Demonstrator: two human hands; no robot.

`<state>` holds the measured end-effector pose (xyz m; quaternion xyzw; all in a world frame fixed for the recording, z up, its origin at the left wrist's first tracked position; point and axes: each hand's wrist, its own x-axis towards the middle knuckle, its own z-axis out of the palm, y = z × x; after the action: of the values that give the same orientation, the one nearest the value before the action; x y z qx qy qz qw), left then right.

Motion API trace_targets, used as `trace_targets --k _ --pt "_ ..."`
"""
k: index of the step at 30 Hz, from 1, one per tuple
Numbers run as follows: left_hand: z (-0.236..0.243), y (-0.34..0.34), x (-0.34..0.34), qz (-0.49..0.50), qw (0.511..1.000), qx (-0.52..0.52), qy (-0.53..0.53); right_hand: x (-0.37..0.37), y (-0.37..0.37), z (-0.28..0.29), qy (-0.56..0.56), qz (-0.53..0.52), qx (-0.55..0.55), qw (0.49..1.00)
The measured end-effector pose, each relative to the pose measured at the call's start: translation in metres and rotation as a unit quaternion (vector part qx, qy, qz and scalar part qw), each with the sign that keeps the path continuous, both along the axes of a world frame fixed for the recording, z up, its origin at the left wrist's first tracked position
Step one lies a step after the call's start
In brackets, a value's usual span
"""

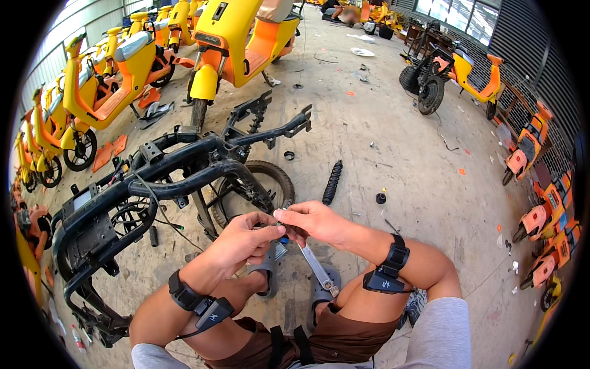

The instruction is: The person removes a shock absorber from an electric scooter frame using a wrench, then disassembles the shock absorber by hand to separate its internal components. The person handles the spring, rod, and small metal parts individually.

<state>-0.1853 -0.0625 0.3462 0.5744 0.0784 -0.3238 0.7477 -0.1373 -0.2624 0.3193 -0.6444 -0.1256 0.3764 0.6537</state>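
Observation:
My left hand [244, 241] and my right hand [316, 222] meet in front of my knees, thumbs and fingertips pinched together. Between the fingertips is something small and dark, too hidden to name. A silver wrench [318, 270] comes out from under the curled fingers of my right hand, its ring end hanging down between my shoes. Close to the left of my hands lies a black scooter frame [184, 147] on its side, with its wheel [286, 184] by my fingers. A black coil-spring shock absorber [332, 182] lies on the floor beyond my right hand.
Yellow-orange scooters [246, 55] stand in rows at left; more scooters [531, 147] line the right wall. A partly stripped scooter [430, 86] stands at far right. Small black parts [381, 198] and scraps dot the concrete floor. A person [335, 11] sits low far back.

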Motion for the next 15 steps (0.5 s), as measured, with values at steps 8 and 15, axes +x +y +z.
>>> trace_targets --k 8,15 --pt "0.0009 0.0012 -0.0007 0.025 1.0 -0.009 0.002 -0.0001 -0.0004 0.0009 0.001 -0.013 0.013 1.0" --pt "-0.0007 0.003 0.0012 0.029 0.999 -0.019 0.009 -0.001 -0.0003 0.0047 -0.021 -0.008 0.021 1.0"
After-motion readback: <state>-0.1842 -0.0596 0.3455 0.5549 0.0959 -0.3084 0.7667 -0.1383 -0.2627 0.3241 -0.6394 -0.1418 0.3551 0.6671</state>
